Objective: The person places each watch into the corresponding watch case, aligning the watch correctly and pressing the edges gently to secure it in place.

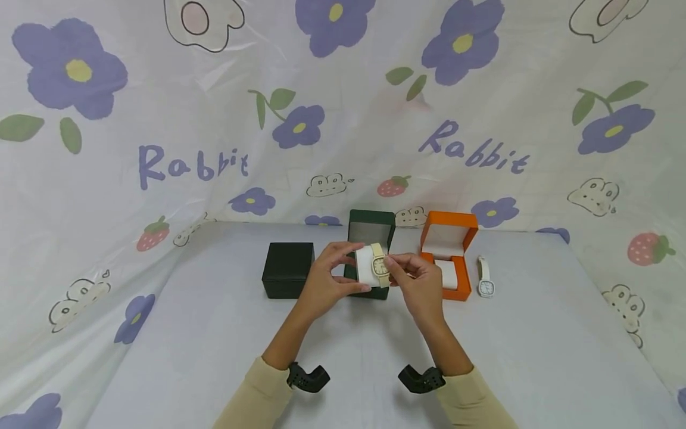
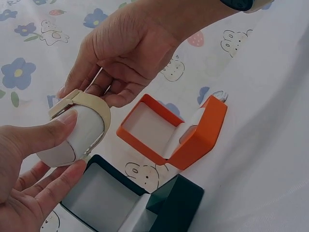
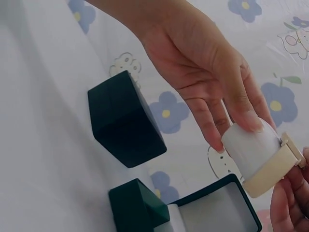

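Over the open green box (image 1: pixel 371 218), a white watch cushion (image 1: pixel 365 268) is held up with a cream-strapped watch (image 1: pixel 380 266) around it. My left hand (image 1: pixel 328 279) grips the cushion between thumb and fingers, the thumb lying on its white surface in the left wrist view. From the other side my right hand (image 1: pixel 422 285) pinches the watch at its case, with thumb and fingertips; its exact hold is partly hidden. The watch strap (image 3: pixel 271 174) wraps the cushion's end in the right wrist view.
A closed dark box (image 1: pixel 288 271) stands to the left. Right of the green box is an open orange box (image 1: pixel 452 220) with a white cushion (image 1: pixel 446 274) inside. Beside it lies a second, white-strapped watch (image 1: pixel 486 287). A patterned cloth (image 1: pixel 343 119) hangs behind the table.
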Demonstrator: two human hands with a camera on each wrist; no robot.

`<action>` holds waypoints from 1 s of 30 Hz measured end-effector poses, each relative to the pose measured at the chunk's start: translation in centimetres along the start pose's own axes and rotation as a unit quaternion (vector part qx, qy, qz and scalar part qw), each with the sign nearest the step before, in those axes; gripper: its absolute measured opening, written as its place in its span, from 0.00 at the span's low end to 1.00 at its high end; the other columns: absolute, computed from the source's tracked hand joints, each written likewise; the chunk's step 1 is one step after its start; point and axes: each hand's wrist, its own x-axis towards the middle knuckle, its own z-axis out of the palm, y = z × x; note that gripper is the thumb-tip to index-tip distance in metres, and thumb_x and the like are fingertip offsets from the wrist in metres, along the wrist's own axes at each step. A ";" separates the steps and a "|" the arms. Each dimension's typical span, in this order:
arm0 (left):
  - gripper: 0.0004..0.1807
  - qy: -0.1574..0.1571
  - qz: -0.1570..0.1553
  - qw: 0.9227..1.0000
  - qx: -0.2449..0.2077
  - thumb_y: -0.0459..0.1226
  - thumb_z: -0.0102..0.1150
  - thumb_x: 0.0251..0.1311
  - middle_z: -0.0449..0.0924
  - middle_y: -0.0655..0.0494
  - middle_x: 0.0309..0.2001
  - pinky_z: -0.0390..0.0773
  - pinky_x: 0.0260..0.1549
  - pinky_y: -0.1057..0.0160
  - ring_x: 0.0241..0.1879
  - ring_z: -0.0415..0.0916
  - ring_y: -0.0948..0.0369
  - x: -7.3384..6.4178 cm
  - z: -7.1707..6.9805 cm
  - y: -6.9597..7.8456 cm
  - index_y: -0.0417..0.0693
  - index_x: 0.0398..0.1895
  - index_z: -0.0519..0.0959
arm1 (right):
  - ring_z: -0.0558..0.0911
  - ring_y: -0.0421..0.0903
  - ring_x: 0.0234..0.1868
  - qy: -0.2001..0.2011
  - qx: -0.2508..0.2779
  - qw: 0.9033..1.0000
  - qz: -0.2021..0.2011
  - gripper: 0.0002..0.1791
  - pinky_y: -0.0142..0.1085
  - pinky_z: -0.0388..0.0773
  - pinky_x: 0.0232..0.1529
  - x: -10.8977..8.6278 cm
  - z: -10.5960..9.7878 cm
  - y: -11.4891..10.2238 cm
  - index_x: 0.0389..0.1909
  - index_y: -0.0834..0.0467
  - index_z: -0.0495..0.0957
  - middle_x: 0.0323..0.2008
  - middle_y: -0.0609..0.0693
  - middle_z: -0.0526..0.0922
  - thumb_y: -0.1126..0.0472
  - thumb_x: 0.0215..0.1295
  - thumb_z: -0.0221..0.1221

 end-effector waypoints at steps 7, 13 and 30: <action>0.42 0.004 0.003 1.000 0.003 0.29 0.81 0.45 0.69 0.53 0.63 0.87 0.42 0.61 0.55 0.77 0.52 0.0 -0.1 0.4 0.55 0.68 0.76 | 0.84 0.49 0.24 -0.008 0.021 1.000 -0.011 0.12 0.36 0.86 0.29 -0.2 0.4 0.0 0.41 0.63 0.88 0.31 0.60 0.87 0.56 0.68 0.67; 0.42 -0.009 -0.014 1.000 0.000 0.31 0.80 0.47 0.69 0.56 0.64 0.86 0.44 0.61 0.56 0.76 0.53 -0.1 -0.3 0.5 0.58 0.69 0.75 | 0.84 0.50 0.30 -0.036 -0.019 0.999 -0.023 0.14 0.36 0.87 0.35 0.2 -0.5 0.2 0.45 0.63 0.87 0.33 0.59 0.86 0.56 0.72 0.63; 0.43 -0.061 0.017 0.997 -0.034 0.31 0.79 0.50 0.70 0.55 0.65 0.87 0.43 0.56 0.57 0.77 0.50 0.1 -1.3 1.2 0.58 0.71 0.73 | 0.69 0.59 0.69 -0.269 -0.105 0.955 -0.065 0.54 0.60 0.73 0.63 0.3 -2.5 -3.8 0.79 0.58 0.57 0.73 0.60 0.66 0.71 0.52 0.75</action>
